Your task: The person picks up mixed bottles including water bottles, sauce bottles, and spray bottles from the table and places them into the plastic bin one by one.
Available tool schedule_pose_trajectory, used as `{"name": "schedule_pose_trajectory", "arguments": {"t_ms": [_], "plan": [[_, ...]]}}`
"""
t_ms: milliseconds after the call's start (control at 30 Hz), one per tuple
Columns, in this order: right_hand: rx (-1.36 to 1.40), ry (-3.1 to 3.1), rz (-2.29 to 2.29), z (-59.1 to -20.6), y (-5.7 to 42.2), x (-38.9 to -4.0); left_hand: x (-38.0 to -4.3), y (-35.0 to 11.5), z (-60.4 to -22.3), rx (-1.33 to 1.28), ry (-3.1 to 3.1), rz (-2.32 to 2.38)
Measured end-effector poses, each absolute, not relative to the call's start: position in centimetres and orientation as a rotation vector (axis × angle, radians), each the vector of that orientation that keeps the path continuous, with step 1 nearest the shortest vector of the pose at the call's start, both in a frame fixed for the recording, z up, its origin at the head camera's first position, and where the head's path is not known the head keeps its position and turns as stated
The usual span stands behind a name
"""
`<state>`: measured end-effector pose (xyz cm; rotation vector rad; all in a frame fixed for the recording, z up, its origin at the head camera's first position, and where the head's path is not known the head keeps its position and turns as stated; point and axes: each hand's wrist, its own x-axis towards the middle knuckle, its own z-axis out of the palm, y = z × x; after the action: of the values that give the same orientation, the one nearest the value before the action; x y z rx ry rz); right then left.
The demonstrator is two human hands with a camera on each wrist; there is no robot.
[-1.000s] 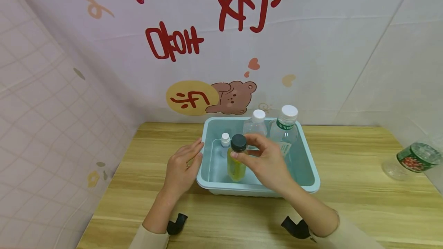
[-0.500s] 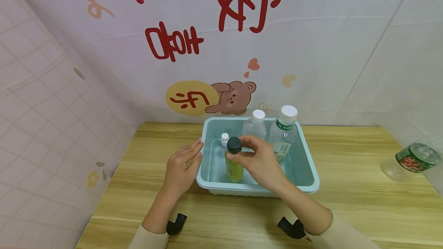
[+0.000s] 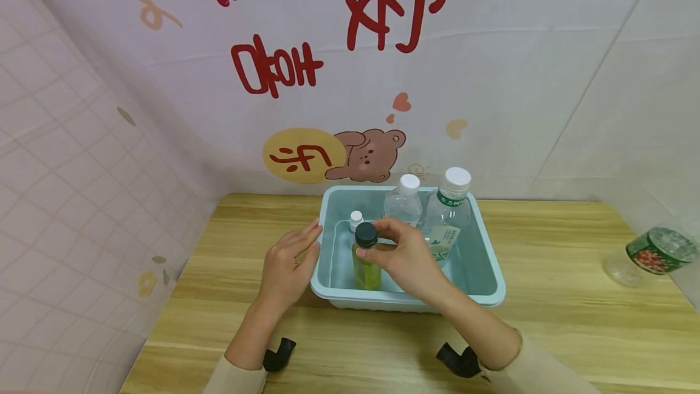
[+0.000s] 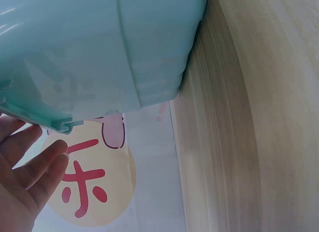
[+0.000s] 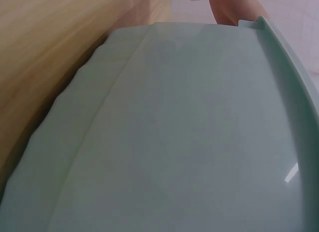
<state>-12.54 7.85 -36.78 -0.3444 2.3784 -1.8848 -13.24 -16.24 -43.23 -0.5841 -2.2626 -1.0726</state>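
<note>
A light blue plastic basin (image 3: 407, 301) stands on the wooden table. Inside it, my right hand (image 3: 410, 260) grips a small bottle of yellow-green liquid (image 3: 367, 272) by its upper part, just under the black cap (image 3: 366, 235). The bottle is upright near the basin's front left corner. My left hand (image 3: 290, 266) rests against the basin's left rim with its fingers extended; in the left wrist view those fingers (image 4: 47, 179) lie at the rim. The right wrist view shows the basin's outer wall (image 5: 174, 127), and the right hand is hidden there.
Behind the held bottle stands a tiny white-capped bottle (image 3: 356, 221). Two clear white-capped bottles, a smaller one (image 3: 403, 204) and a taller one (image 3: 447, 217), stand at the basin's back right. A clear bottle with a green label (image 3: 651, 254) lies tilted at the table's right edge.
My right hand has moved the yellow-green bottle slightly left and toward the basin's front, still gripping it. The left hand has stayed at the rim.
</note>
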Motion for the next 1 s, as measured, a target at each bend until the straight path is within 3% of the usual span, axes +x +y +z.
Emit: {"name": "schedule_pose_trajectory", "arguments": {"t_ms": [1000], "plan": [[-0.304,2.414,-1.770,-36.17,8.81,-12.31,-13.13,-16.24,-42.95,-0.575,-2.277,-1.088]]}}
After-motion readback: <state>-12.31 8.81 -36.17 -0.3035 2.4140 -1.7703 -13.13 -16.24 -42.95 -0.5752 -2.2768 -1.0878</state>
